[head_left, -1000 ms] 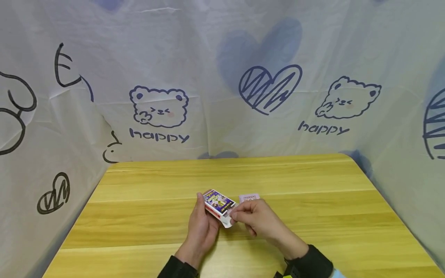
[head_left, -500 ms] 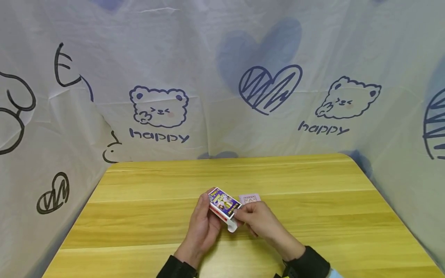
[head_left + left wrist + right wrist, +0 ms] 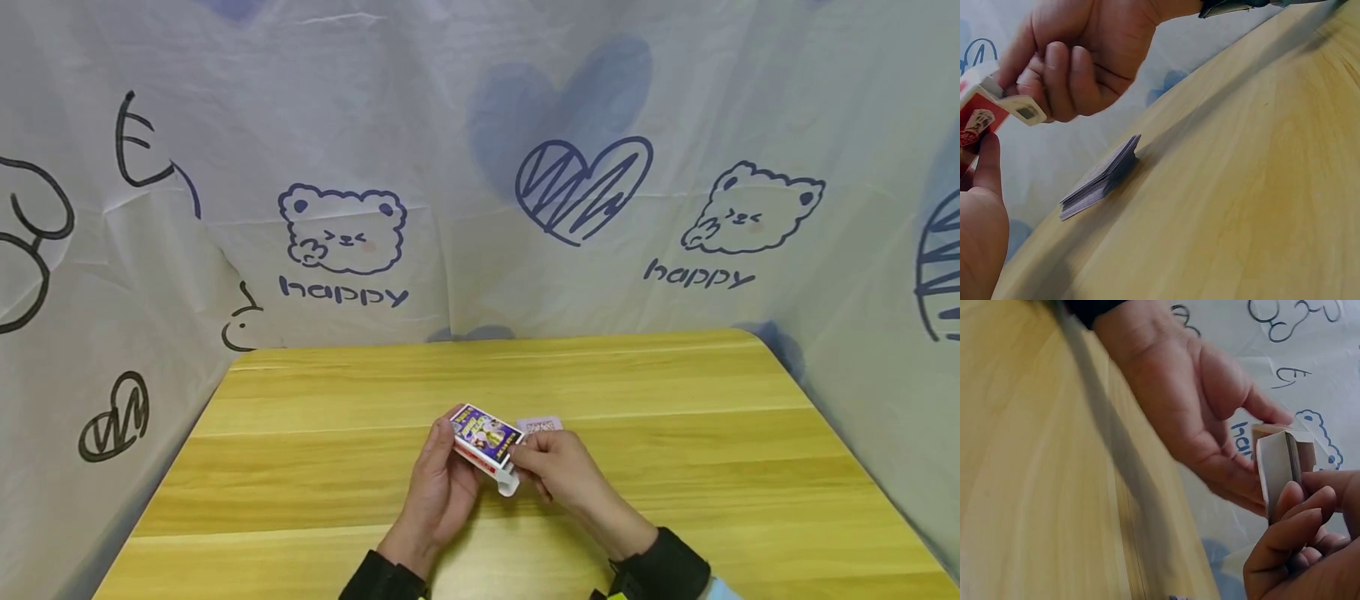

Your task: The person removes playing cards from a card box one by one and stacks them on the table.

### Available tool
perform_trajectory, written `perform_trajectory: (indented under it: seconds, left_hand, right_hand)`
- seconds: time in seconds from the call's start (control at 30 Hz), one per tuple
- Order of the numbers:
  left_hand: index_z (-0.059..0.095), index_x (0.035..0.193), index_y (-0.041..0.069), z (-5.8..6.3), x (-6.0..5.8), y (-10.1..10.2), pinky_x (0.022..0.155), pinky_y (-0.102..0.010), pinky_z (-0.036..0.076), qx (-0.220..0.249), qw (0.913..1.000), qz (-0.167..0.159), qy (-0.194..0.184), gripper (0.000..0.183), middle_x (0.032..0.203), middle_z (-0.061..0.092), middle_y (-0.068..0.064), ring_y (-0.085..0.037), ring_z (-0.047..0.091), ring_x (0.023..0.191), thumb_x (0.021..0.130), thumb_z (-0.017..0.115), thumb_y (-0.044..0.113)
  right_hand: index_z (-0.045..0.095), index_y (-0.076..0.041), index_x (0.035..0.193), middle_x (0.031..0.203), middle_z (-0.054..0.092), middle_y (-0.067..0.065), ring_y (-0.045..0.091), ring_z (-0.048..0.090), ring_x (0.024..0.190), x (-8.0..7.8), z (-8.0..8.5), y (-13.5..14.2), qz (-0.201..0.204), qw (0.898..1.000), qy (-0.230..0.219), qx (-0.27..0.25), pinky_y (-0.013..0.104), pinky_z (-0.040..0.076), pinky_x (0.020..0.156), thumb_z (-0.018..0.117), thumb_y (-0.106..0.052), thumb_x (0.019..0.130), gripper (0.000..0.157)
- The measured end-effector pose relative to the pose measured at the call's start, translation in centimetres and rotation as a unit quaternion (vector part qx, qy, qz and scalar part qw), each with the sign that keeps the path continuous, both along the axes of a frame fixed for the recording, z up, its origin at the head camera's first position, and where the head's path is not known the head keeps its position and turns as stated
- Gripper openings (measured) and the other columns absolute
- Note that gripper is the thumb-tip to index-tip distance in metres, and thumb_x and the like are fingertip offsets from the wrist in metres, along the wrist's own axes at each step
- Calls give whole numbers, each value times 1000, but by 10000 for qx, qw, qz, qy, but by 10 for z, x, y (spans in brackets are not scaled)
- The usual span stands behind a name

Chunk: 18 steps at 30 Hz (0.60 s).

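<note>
In the head view my left hand [image 3: 442,492] holds a purple-fronted playing card box [image 3: 487,433] tilted above the table, with its open end toward the right. My right hand [image 3: 562,467] pinches that open end, thumb on the printed face. A small white flap [image 3: 507,483] hangs from the box. Seen from the right wrist, the edges of a card stack [image 3: 1294,456] show inside the box, and my right fingers [image 3: 1288,503] press close against it. The left wrist view shows the box's red side [image 3: 982,119] over my left thumb [image 3: 988,162].
A loose stack of playing cards [image 3: 540,425] with patterned backs lies on the wooden table [image 3: 300,467], just behind my right hand. Its layers sit unevenly in the left wrist view. White cloth [image 3: 465,167] with drawn bears and hearts encloses the back and sides.
The box has shifted a little up and to the right in my left hand. My right thumb has moved from the open end onto the printed face.
</note>
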<state>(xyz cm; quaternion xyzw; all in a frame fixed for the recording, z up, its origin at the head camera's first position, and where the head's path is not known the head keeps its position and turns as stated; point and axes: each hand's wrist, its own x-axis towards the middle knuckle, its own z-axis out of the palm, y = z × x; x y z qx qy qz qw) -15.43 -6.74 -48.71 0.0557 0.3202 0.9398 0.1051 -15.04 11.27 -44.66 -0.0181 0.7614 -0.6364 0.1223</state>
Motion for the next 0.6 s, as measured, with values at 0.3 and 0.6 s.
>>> perform_trajectory:
  seconds: [0.3,0.6]
  left_hand:
    - [32,141,6,-2,-2,-1,112,-29,36,198,9984,335,-408,57,140,44,-9,-21,41,134,101,44,45]
    - [33,141,6,-2,-3,-1,111,-29,36,289,9969,494,-537,56,144,41,-10,-20,40,135,100,47,42]
  right_hand:
    - [61,4,80,57,57,-1,8,41,41,1,8,0,415,9972,-187,-585,21,34,38,68,-15,87,21]
    - [59,4,89,62,55,3,10,43,44,-1,8,2,163,9988,-201,-413,21,35,38,69,-10,84,18]
